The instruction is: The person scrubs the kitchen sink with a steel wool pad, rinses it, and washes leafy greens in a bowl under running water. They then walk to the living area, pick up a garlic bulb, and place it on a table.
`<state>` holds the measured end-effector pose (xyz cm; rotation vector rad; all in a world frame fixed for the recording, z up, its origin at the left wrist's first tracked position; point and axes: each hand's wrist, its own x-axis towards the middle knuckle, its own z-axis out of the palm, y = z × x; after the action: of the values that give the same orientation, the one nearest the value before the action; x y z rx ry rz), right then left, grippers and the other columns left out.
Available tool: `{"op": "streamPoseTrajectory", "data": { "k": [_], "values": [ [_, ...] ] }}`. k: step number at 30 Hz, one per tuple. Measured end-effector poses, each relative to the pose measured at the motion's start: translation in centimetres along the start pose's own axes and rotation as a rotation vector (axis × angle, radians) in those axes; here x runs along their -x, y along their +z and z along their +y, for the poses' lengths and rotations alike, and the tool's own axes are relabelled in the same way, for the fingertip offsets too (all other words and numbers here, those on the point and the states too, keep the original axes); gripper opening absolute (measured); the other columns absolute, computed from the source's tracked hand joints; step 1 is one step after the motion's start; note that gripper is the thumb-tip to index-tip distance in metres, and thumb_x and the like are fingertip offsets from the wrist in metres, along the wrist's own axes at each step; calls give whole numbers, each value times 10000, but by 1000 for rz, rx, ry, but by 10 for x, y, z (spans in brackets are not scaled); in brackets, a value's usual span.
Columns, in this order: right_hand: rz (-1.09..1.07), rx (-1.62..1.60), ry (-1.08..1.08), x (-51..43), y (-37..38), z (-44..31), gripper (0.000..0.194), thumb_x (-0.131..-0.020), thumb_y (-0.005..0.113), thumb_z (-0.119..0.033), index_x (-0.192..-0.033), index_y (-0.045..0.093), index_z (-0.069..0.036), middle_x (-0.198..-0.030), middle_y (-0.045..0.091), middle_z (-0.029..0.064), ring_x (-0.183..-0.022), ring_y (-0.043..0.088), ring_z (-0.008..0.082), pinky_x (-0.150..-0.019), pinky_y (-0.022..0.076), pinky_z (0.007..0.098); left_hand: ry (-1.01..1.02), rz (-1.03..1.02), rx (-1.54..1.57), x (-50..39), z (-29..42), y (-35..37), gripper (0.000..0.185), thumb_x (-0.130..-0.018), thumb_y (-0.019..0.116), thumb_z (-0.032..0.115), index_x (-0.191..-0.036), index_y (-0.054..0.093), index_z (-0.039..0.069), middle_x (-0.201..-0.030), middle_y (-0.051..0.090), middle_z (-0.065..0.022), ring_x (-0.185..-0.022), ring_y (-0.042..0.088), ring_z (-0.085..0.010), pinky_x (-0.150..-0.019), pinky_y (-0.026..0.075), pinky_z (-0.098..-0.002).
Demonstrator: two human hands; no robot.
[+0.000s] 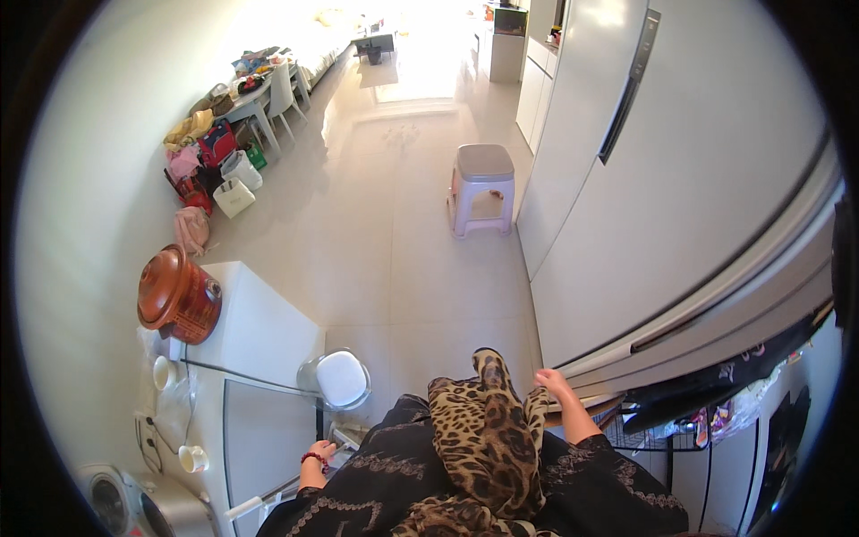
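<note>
My left hand (322,451), with a dark red bead bracelet at the wrist, is low beside a pale metal frame (275,495). Whether its fingers touch the frame, I cannot make out. On the other side, my right hand (551,381) has its fingers curled, near the fold of leopard-print fabric (486,429) on my lower body. It is also close to the lower edge of a tall white refrigerator-like cabinet (671,201). No object shows clearly in the right hand. Black patterned clothing (382,463) spreads around the leopard print.
A brown ceramic pot (178,295) stands on a white counter (248,315) at left. Below is a lidded bin (342,379). A stool (484,191) stands ahead on the tiled floor (392,268). Bags (235,196) line the left wall. A wire basket (644,440) is at right.
</note>
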<state>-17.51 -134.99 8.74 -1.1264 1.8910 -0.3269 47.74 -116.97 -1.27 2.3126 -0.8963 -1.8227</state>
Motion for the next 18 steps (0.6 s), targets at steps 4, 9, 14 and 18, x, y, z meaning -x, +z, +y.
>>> {"op": "streamPoseTrajectory", "data": {
  "k": [4, 9, 14, 18],
  "values": [
    [-176, -53, -251, -56, 31, -122, 380, -890, 593, -274, -1151, 611, 2, -974, 698, 68, -895, 634, 161, -777, 499, 306, -37, 31, 174, -46, 22, -21, 537, -883, 620, 229, -1326, 451, -24, -1198, 595, -157, -928, 652, -255, -746, 549, -363],
    [-121, 82, -263, -161, 31, -168, 371, -892, 596, -296, -1128, 620, -11, -966, 695, 67, -874, 627, 154, -753, 494, 311, -58, 71, 305, -110, 60, -45, 543, -874, 632, 238, -1320, 458, -18, -1155, 618, -155, -928, 655, -237, -764, 546, -360],
    [-51, 499, 64, -259, -15, -129, 325, -844, 574, -313, -800, 686, -11, -699, 675, 116, -678, 649, 228, -656, 505, 380, -221, -37, 169, -165, 114, -81, 533, -886, 623, 318, -1311, 486, 26, -1094, 646, -122, -794, 648, -192, -651, 516, -348],
    [-21, 232, 226, -268, -18, -137, 237, -835, 628, -191, -888, 675, 35, -749, 694, 102, -678, 670, 195, -654, 511, 348, -213, 91, 204, -242, 163, -143, 442, -919, 549, 338, -1213, 558, 8, -959, 663, -152, -766, 649, -227, -578, 518, -400]
  ]
}}
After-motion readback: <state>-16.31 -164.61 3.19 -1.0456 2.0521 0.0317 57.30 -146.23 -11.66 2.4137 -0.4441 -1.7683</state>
